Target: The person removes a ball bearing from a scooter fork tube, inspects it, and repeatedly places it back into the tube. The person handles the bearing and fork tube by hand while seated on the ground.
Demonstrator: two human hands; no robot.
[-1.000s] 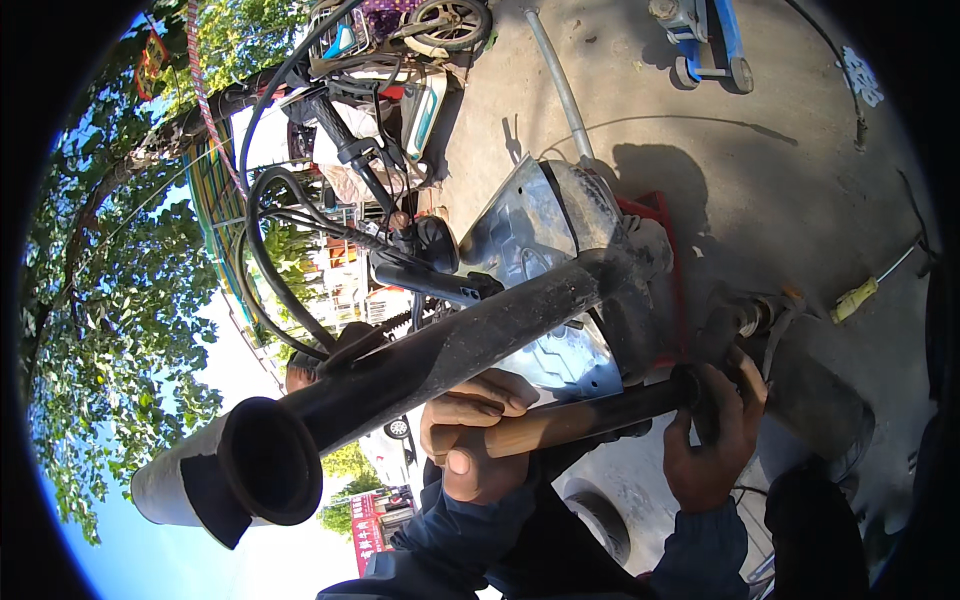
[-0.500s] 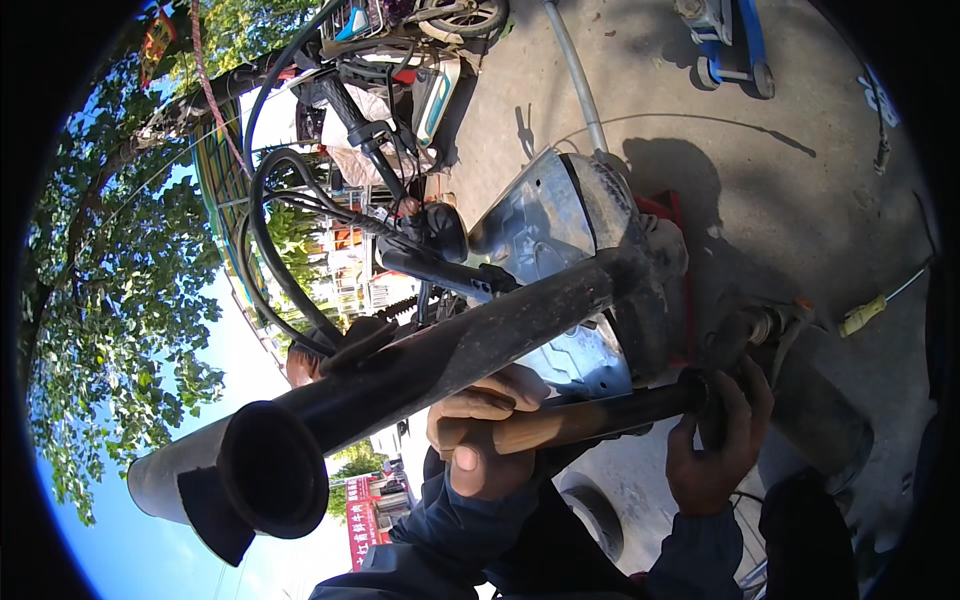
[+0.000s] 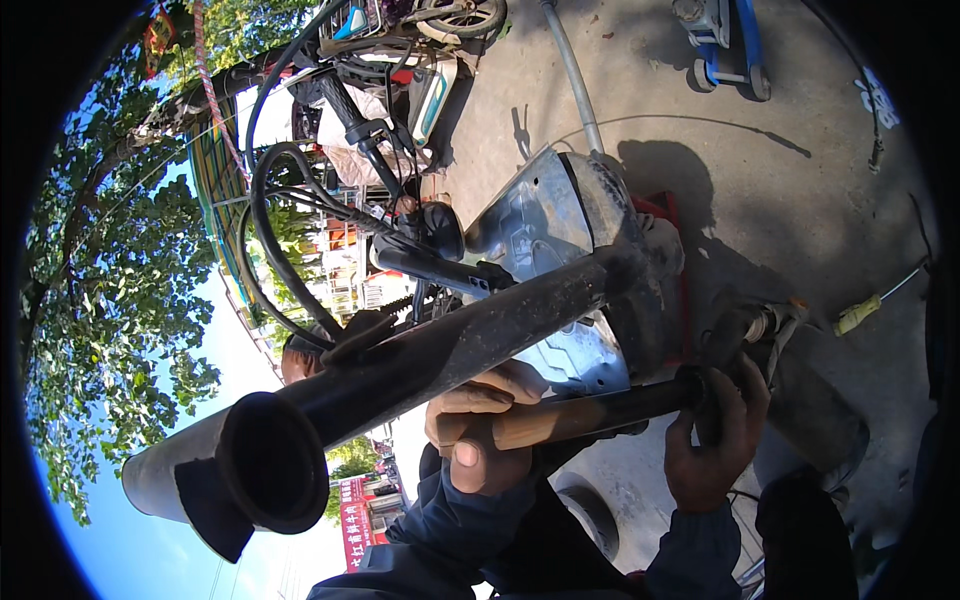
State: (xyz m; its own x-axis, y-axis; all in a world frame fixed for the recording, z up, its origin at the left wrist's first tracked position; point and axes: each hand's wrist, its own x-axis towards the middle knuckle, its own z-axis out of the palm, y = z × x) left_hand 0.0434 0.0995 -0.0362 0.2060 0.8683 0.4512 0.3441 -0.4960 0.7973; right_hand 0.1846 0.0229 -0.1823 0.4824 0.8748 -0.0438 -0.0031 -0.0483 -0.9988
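My left hand (image 3: 485, 425) is closed around one end of a dark tube (image 3: 600, 412), the thumb lying along its near side. Sunlight turns the part of the tube nearest that hand brownish. At the tube's right end, my right hand (image 3: 718, 435) curls its fingers round a black ring-like end piece (image 3: 708, 408). Just above the tube, a thick black frame pipe (image 3: 470, 345) runs diagonally, with a short open round socket (image 3: 272, 465) at its lower left end. My left fingertips are close under this pipe; whether they touch it I cannot tell.
Behind the pipe are a shiny metal panel (image 3: 535, 225), a handlebar grip (image 3: 345, 105) and looped black cables (image 3: 265, 215). A red stand (image 3: 682, 300) sits beneath. On the ground lie a yellow-handled screwdriver (image 3: 857, 315) and a dark cylinder (image 3: 815, 410); a blue jack (image 3: 745, 45) stands farther off.
The whole view has shifted slightly. Both hands keep their hold on the tube and its end piece, with hardly any visible movement.
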